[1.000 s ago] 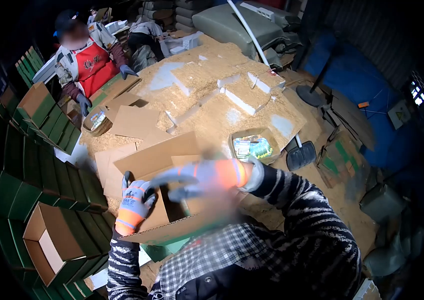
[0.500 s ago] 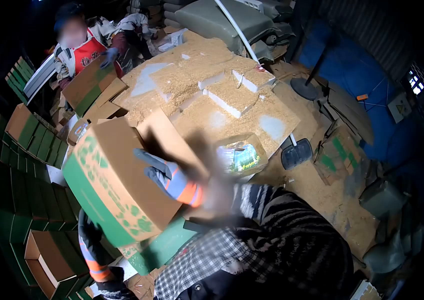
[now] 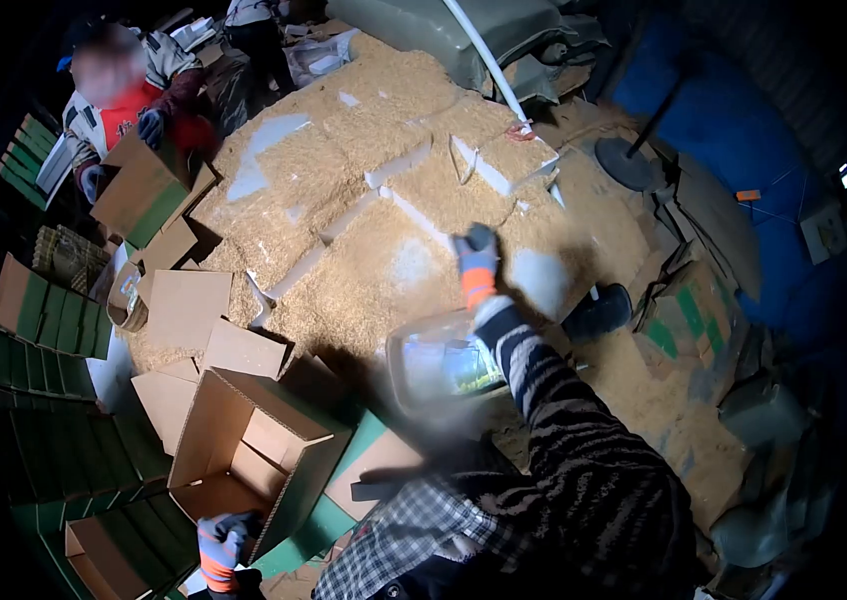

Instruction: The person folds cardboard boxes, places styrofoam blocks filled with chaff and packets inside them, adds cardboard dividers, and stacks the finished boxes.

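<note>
A cardboard box (image 3: 234,425) with green printing stands open at the lower left, its inside facing up. My left hand (image 3: 228,538), in a grey and orange glove, is closed on its near edge. My right hand (image 3: 477,255), gloved the same way, reaches out over the loose tan granular material (image 3: 364,265). Its back is towards me, and its fingertips are hidden. Below that forearm is a container (image 3: 429,375) with printed packets in it, blurred.
Green and brown boxes (image 3: 74,450) stand in rows at the left. At the upper left a person in a red apron handles another carton (image 3: 139,195). White dividers (image 3: 414,215) run through the granular material. A black stand (image 3: 629,165) and a flattened carton (image 3: 689,315) lie to the right.
The box has come down and turned so its opening shows. My right hand has left it and swung right over the granular material. My left hand now grips its edge.
</note>
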A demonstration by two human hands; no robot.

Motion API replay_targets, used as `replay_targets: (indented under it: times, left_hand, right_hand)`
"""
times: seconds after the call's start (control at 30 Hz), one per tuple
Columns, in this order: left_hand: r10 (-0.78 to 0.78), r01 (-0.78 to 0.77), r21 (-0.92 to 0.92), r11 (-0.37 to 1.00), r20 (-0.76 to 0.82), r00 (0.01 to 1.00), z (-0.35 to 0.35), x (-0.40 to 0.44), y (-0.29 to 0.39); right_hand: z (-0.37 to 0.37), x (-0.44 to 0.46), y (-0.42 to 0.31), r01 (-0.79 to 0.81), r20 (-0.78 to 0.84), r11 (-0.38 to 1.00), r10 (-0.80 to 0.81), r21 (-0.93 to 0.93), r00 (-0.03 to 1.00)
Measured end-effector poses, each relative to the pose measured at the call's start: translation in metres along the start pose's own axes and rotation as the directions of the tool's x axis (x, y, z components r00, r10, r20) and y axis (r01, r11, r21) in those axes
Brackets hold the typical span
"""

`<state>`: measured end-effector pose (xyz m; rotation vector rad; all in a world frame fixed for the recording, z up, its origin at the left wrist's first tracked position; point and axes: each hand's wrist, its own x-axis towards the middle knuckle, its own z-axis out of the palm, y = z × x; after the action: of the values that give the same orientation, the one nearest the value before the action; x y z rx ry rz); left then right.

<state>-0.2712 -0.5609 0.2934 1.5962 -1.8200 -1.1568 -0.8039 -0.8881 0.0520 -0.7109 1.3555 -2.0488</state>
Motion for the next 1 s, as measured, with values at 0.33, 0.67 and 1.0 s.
replay_targets:
  times: [0.33,0.67,1.0]
  left_hand:
    - [-0.105,0.063,-0.084,0.994,-0.763,0.638,-0.029,0.016,-0.062]
    - [-0.294,-0.046,-0.553,0.832,-0.510,0.809,-0.017,0.014,-0.056]
    - [-0.197,-0.181,-0.398,0.899,-0.739,0.644,0.015,0.031,-0.080]
  right_hand:
    - [0.018,0.055,0.094,-0.334,-0.590,0.850,0.035,-0.406,0.807]
    - [-0.035,0.043,-0.077,-0.046,0.080,0.927,0.082,-0.372,0.993]
    - [0.095,-0.078,-0.307,-0.094,0.790,0.995,0.093,-0.045,0.606]
